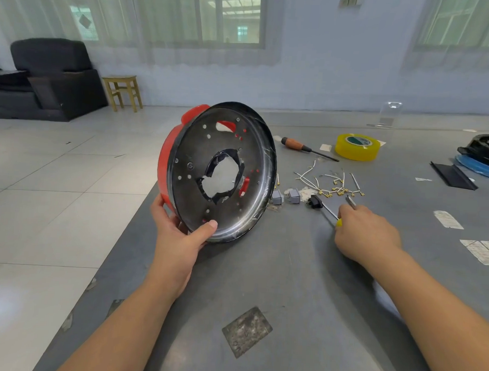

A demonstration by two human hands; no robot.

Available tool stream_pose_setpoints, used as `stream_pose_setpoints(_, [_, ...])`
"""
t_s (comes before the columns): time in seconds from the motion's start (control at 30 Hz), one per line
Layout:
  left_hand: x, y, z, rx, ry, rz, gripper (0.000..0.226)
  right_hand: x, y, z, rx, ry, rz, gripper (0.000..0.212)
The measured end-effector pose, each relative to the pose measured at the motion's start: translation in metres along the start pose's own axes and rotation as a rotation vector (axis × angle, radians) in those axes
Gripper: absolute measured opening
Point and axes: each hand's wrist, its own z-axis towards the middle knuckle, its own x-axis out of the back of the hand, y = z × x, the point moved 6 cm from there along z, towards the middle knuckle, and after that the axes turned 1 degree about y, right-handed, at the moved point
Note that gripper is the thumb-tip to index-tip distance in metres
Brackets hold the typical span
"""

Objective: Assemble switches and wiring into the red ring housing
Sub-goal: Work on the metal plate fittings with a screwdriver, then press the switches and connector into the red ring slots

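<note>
The red ring housing (218, 171) stands on edge at the left edge of the grey table (303, 286), its dark perforated underside facing the camera and tilted back to the left. The left hand (179, 233) grips its lower rim, thumb pressed on the black face. Right of it lie grey switches (286, 197) and loose wires (330, 183). The right hand (367, 232) curls around a yellow-handled screwdriver (331, 214), its shaft pointing up-left.
</note>
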Motion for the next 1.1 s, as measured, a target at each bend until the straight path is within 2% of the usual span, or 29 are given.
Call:
stream_pose_setpoints(0.13, [-0.006, 0.002, -0.003, 0.012, -0.081, -0.013, 0.077, -0.001, -0.001, -0.002, -0.003, 0.009, -0.005, 0.025])
stream_pose_setpoints(0.2, [-0.008, 0.005, -0.003, 0.009, -0.122, -0.006, 0.069, 0.004, -0.005, -0.002, 0.033, 0.094, -0.018, 0.038])
stream_pose_setpoints(0.23, [-0.008, 0.007, -0.004, 0.003, -0.14, 0.004, 0.067, 0.01, -0.009, -0.002, 0.078, 0.164, 0.064, 0.04])
stream_pose_setpoints(0.3, [-0.007, 0.011, -0.004, -0.021, -0.16, 0.031, 0.066, 0.019, -0.017, -0.004, 0.167, 0.224, 0.488, 0.032])
stream_pose_setpoints(0.33, [-0.006, 0.014, -0.003, -0.044, -0.165, 0.055, 0.067, 0.021, -0.02, -0.004, 0.173, 0.173, 0.803, 0.027])
stream_pose_setpoints(0.4, [-0.003, 0.02, -0.002, -0.113, -0.174, 0.129, 0.071, 0.018, -0.032, -0.005, 0.14, -0.074, 1.438, 0.033])
stream_pose_setpoints(0.43, [-0.002, 0.023, -0.003, -0.147, -0.181, 0.175, 0.075, 0.017, -0.038, -0.007, 0.133, -0.204, 1.666, 0.042])
stream_pose_setpoints(0.5, [-0.001, 0.029, -0.004, -0.198, -0.201, 0.248, 0.082, 0.017, -0.045, -0.011, 0.134, -0.384, 1.94, 0.061])
stream_pose_setpoints(0.57, [-0.002, 0.034, -0.005, -0.229, -0.241, 0.281, 0.087, 0.018, -0.048, -0.013, 0.124, -0.486, 2.093, 0.07])
stream_pose_setpoints(0.63, [-0.005, 0.038, -0.006, -0.241, -0.306, 0.333, 0.091, 0.016, -0.049, -0.014, 0.086, -0.544, 2.185, 0.074])
stream_pose_setpoints(0.73, [-0.01, 0.042, -0.01, -0.264, -0.436, 0.477, 0.098, 0.014, -0.051, -0.016, 0.045, -0.587, 2.197, 0.079])
stream_pose_setpoints(0.9, [-0.019, 0.046, -0.021, -0.333, -0.583, 0.662, 0.092, 0.005, -0.049, -0.02, -0.012, -0.574, 1.966, 0.072])
stream_pose_setpoints(1.0, [-0.023, 0.047, -0.023, -0.37, -0.598, 0.725, 0.081, -0.004, -0.051, -0.023, -0.069, -0.636, 1.918, 0.068])
stream_pose_setpoints(1.1, [-0.022, 0.041, -0.022, -0.278, -0.573, 0.752, 0.082, -0.005, -0.058, -0.03, -0.021, -0.673, 1.863, 0.062])
